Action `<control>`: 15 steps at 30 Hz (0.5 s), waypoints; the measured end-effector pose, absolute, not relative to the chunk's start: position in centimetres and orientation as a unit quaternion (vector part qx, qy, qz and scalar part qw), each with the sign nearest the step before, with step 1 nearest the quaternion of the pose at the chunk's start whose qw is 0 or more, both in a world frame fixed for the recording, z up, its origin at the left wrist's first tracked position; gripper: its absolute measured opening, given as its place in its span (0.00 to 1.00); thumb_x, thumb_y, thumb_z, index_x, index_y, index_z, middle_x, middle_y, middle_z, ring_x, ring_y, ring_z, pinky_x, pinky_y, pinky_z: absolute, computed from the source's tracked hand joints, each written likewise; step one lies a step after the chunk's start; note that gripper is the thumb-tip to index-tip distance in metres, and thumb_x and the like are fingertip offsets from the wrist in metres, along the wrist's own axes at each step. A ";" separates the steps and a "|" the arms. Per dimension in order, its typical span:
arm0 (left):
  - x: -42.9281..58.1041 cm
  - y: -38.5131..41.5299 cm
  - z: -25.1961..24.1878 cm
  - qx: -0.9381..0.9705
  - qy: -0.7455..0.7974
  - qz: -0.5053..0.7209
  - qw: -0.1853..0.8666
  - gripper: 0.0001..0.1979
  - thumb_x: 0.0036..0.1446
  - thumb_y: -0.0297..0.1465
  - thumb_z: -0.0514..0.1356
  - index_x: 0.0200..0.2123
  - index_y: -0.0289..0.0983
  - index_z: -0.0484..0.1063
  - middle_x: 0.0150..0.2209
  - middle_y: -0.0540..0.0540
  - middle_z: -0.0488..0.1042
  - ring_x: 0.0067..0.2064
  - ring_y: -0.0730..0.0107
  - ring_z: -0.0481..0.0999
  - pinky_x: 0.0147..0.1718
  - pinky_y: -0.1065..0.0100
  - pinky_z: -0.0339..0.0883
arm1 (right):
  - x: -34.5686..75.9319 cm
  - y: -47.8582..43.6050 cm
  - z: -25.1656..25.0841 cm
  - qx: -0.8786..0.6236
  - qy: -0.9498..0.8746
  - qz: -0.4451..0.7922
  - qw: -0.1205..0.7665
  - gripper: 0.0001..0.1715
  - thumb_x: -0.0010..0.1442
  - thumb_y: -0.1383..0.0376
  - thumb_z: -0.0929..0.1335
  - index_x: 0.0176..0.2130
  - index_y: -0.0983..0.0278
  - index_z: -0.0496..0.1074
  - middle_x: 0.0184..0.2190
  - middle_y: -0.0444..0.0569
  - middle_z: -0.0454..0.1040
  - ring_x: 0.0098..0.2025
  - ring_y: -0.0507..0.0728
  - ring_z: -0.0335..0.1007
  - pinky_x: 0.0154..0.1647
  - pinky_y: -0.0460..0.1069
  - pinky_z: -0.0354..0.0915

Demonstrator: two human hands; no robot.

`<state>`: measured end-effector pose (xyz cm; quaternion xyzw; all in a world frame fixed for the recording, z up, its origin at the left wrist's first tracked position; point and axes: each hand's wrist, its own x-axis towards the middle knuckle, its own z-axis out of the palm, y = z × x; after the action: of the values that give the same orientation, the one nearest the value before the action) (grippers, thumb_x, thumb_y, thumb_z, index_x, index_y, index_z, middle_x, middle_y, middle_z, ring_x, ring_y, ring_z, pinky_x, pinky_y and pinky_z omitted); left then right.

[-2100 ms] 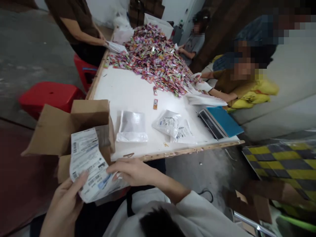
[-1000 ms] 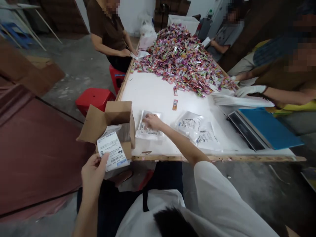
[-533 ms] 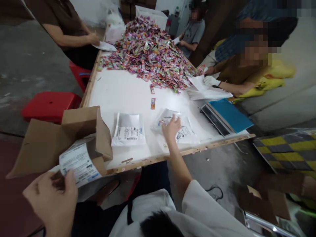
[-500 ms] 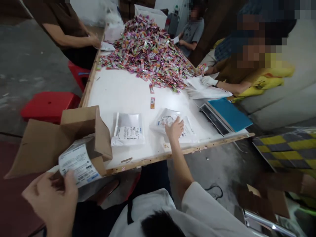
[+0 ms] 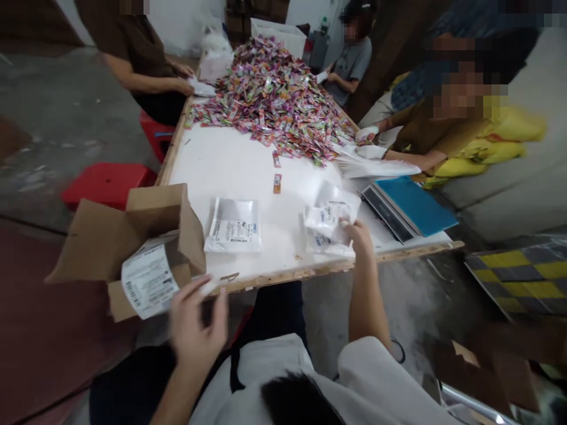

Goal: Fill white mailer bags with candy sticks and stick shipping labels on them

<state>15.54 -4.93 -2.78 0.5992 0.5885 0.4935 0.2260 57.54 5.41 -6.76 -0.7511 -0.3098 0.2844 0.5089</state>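
Note:
My right hand is closed on a small stack of clear labelled bags, lifting one edge off the white table near its front edge. My left hand hovers below the table's front left corner, fingers spread and motion-blurred, next to a strip of printed shipping labels that hangs out of an open cardboard box. I cannot tell if the fingers still touch the strip. One more clear bag with a label lies flat on the table between the box and my right hand.
A big heap of colourful sachets covers the far half of the table. A blue-topped scale sits at the right edge beside a gloved person's stack of white bags. Other people sit around. Red stools stand left.
My right hand put a label on the middle bag, moved right to the bag stack and now lifts it. My left hand has slid off the label strip toward the table edge.

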 end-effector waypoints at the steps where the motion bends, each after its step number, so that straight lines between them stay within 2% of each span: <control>1: 17.6 -3.3 -3.2 0.664 0.542 0.478 0.191 0.16 0.52 0.33 0.64 0.45 0.38 0.69 0.52 0.35 0.71 0.58 0.48 0.69 0.60 0.49 0.60 | 58.7 4.7 -7.2 -0.759 -0.295 0.285 0.506 0.14 0.47 0.56 0.72 0.29 0.64 0.71 0.24 0.50 0.73 0.29 0.57 0.70 0.31 0.52 0.66; 3: 20.9 1.0 -4.4 0.706 0.537 0.437 0.151 0.19 0.57 0.32 0.60 0.52 0.33 0.65 0.59 0.29 0.64 0.64 0.47 0.62 0.62 0.48 0.57 | 60.0 3.7 -8.4 -0.767 -0.277 0.294 0.499 0.13 0.43 0.57 0.74 0.24 0.61 0.69 0.21 0.50 0.72 0.29 0.59 0.71 0.31 0.53 0.68; 6: 23.1 7.6 -6.5 0.613 0.711 0.309 0.154 0.30 0.58 0.29 0.59 0.61 0.25 0.57 0.69 0.21 0.47 0.71 0.38 0.46 0.64 0.45 0.48 | 59.6 3.2 -10.1 -0.748 -0.279 0.323 0.509 0.15 0.39 0.55 0.75 0.25 0.60 0.70 0.20 0.49 0.73 0.32 0.61 0.74 0.33 0.54 0.70; 8: 23.0 10.2 -7.5 0.533 0.782 0.263 0.188 0.36 0.57 0.31 0.61 0.65 0.23 0.52 0.69 0.18 0.42 0.70 0.32 0.46 0.63 0.42 0.48 | 58.4 3.4 -10.8 -0.721 -0.294 0.344 0.525 0.19 0.39 0.52 0.73 0.29 0.60 0.72 0.22 0.50 0.75 0.34 0.62 0.76 0.34 0.54 0.72; 12: 21.7 10.9 -8.9 0.483 0.795 0.273 0.246 0.54 0.45 0.35 0.72 0.67 0.25 0.47 0.64 0.16 0.54 0.65 0.27 0.57 0.60 0.39 0.53 | 54.4 4.8 -11.1 -0.614 -0.331 0.424 0.578 0.22 0.42 0.50 0.69 0.35 0.59 0.73 0.28 0.50 0.79 0.39 0.62 0.78 0.38 0.54 0.74; 15: 21.2 9.8 -9.8 0.469 0.773 0.296 0.307 0.57 0.43 0.33 0.73 0.68 0.24 0.43 0.62 0.18 0.60 0.64 0.33 0.62 0.58 0.45 0.58 | 49.8 7.4 -11.2 -0.518 -0.359 0.489 0.603 0.19 0.44 0.53 0.68 0.35 0.60 0.74 0.33 0.50 0.81 0.43 0.61 0.77 0.46 0.53 0.73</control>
<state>21.16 9.85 -9.79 0.4689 0.7733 0.2965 0.3069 49.78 7.43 -11.17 -0.5176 -0.3588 0.4893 0.6033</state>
